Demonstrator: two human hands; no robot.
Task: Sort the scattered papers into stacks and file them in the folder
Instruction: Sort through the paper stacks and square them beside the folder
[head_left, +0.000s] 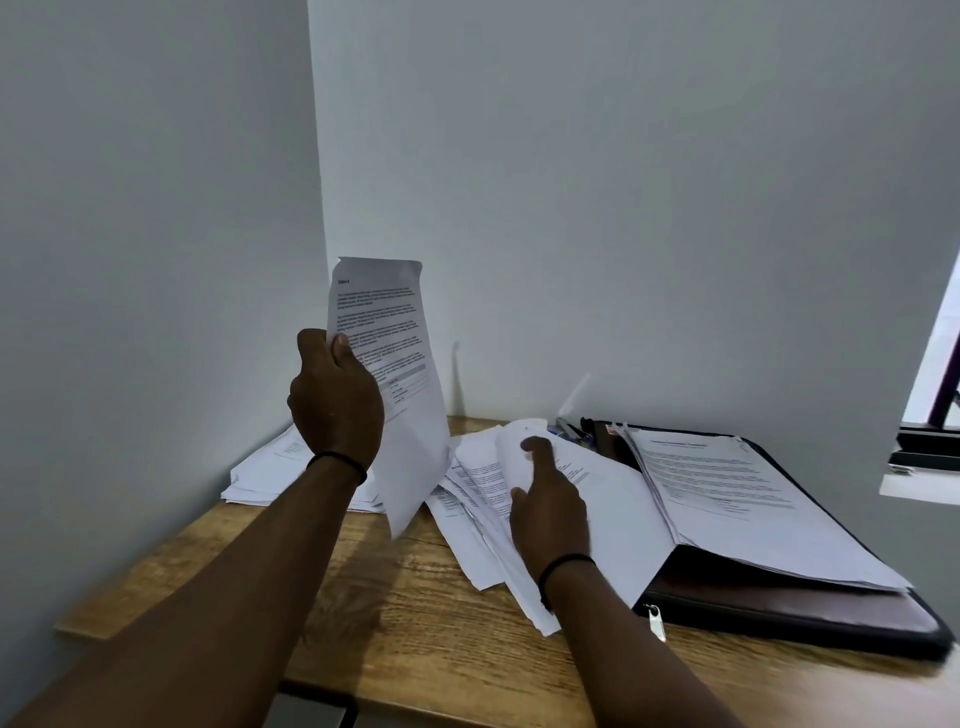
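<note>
My left hand (335, 402) grips a printed sheet (395, 364) by its left edge and holds it upright above the wooden desk (415, 597). My right hand (548, 506) reaches into the scattered papers (478, 493) in the middle of the desk, its thumb curled over the lifted edge of a sheet there. At the right lies an open dark zip folder (779, 608) with a stack of papers (737, 493) on it. Another stack of papers (270, 467) rests at the back left, by the wall.
Walls close off the desk at the left and the back. Some pens (571, 434) lie at the back beside the folder. A window ledge (919, 483) juts in at the far right. The desk's front edge runs below my forearms.
</note>
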